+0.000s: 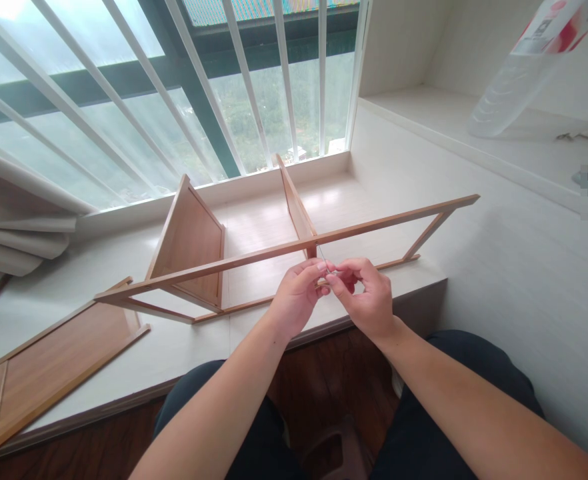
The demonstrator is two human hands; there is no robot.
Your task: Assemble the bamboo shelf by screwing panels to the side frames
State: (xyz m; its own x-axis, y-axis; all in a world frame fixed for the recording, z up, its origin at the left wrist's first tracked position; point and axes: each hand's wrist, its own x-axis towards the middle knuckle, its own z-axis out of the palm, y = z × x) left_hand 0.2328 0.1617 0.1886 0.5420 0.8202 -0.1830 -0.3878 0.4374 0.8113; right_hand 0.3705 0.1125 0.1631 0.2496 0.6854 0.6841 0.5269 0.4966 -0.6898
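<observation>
A thin metal hex key [323, 257] runs from the wooden frame's long upper rail down to my fingers. My left hand [299, 297] is closed, its thumb and fingers pinching around the key's lower end. My right hand [367, 293] also pinches there, fingertips almost touching the left ones. Something small and yellowish shows under the fingertips, too hidden to name. Just beyond both hands stands the wooden frame [254, 255], on its long side. Two wooden panels join it: a wider panel [194, 243] at left and a narrower panel [297, 203] behind the hands.
Another wooden panel [69, 353] lies flat at the left on the pale window ledge [254, 220]. White bars [284, 73] cross the window behind. At upper right a clear bottle [519, 80] stands on a shelf [424, 110]. A curtain [19, 207] hangs at left.
</observation>
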